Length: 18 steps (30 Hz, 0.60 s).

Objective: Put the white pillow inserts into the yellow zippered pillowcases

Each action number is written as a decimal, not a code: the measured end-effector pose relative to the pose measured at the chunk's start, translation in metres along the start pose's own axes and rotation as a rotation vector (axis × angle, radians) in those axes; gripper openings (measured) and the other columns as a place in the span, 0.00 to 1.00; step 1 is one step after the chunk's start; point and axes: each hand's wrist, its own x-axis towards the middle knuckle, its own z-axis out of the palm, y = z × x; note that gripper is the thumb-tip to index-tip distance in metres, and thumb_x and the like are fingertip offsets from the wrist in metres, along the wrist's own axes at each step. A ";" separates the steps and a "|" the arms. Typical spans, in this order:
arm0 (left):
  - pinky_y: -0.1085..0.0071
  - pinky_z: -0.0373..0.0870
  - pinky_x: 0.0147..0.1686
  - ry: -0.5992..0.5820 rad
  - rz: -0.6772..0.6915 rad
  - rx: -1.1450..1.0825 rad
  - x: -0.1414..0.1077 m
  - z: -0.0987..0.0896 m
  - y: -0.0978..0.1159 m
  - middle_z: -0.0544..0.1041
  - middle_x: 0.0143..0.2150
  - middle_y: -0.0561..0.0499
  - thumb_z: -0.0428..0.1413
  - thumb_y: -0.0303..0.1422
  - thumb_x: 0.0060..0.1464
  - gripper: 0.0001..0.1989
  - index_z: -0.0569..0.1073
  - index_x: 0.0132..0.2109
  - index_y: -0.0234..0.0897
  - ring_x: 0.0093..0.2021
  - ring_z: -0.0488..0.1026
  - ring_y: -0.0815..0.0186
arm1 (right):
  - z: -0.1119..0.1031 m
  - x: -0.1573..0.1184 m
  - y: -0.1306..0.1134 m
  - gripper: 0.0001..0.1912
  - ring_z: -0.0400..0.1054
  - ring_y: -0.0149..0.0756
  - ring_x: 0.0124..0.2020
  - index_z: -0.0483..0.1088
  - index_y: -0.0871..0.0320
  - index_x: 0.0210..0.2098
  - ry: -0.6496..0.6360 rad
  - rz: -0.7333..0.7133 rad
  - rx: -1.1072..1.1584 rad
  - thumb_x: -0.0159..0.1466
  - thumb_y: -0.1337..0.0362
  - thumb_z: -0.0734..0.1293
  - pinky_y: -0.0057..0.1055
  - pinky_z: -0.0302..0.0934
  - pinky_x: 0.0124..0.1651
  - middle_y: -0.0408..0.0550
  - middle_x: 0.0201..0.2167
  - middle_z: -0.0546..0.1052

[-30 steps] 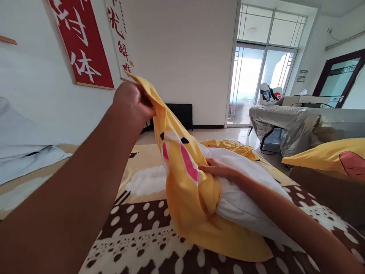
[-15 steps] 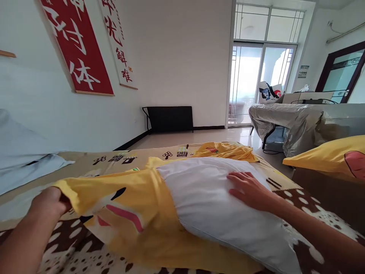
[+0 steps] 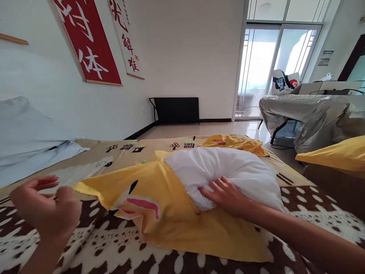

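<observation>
A white pillow [image 3: 242, 167] lies partly inside a yellow pillowcase [image 3: 176, 194] that has a pink and black print. The case's far left corner lies loose on the bed. My right hand [image 3: 225, 194] grips the pillow near the case's opening, its fingers pressed into the bunched white fabric. To the left of the case, my left hand [image 3: 48, 205] is raised off the cloth with its fingers apart and nothing in it.
A patterned brown and beige blanket [image 3: 114, 243] covers the bed. Crumpled yellow cloth [image 3: 236, 144] lies at its far edge. Pale cloth [image 3: 57, 160] is at the left. A yellow pillow [image 3: 339, 154] sits at the right, near a plastic-covered table [image 3: 299, 108].
My left hand has let go of the case's corner and moved left. My right hand has slid left and nearer, now clutching the pillow, which is bunched up. The view has shifted left and down.
</observation>
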 end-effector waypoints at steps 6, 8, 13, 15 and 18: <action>0.61 0.58 0.52 -0.932 1.336 -0.064 -0.094 0.015 0.116 0.73 0.52 0.46 0.44 0.27 0.58 0.16 0.68 0.51 0.39 0.54 0.67 0.59 | -0.020 0.030 0.020 0.14 0.63 0.37 0.36 0.67 0.54 0.50 -0.068 -0.137 0.033 0.68 0.69 0.56 0.35 0.53 0.38 0.50 0.34 0.72; 0.60 0.60 0.47 -0.951 1.391 0.047 -0.103 0.029 0.133 0.76 0.41 0.45 0.46 0.30 0.58 0.10 0.71 0.42 0.36 0.44 0.70 0.58 | -0.027 0.041 0.025 0.14 0.63 0.38 0.36 0.67 0.53 0.50 -0.078 -0.177 0.026 0.69 0.68 0.55 0.35 0.52 0.38 0.50 0.34 0.72; 0.54 0.61 0.45 -0.934 1.409 0.249 -0.089 0.038 0.137 0.72 0.25 0.44 0.47 0.43 0.57 0.19 0.73 0.30 0.33 0.29 0.69 0.58 | -0.042 0.065 0.037 0.15 0.63 0.36 0.35 0.69 0.49 0.49 -0.134 -0.213 0.016 0.69 0.67 0.56 0.33 0.50 0.36 0.48 0.35 0.72; 0.53 0.60 0.47 -0.980 1.375 0.262 -0.084 0.035 0.131 0.73 0.27 0.44 0.50 0.40 0.55 0.15 0.73 0.29 0.34 0.32 0.70 0.57 | -0.044 0.074 0.040 0.15 0.64 0.35 0.35 0.69 0.47 0.50 -0.144 -0.207 0.016 0.69 0.66 0.56 0.33 0.50 0.36 0.48 0.35 0.72; 0.55 0.60 0.45 -1.097 1.346 0.203 -0.081 0.032 0.126 0.75 0.32 0.45 0.51 0.29 0.49 0.06 0.73 0.32 0.36 0.37 0.71 0.56 | -0.046 0.091 0.039 0.17 0.64 0.35 0.34 0.70 0.46 0.50 -0.142 -0.212 0.027 0.69 0.67 0.56 0.33 0.50 0.36 0.48 0.35 0.72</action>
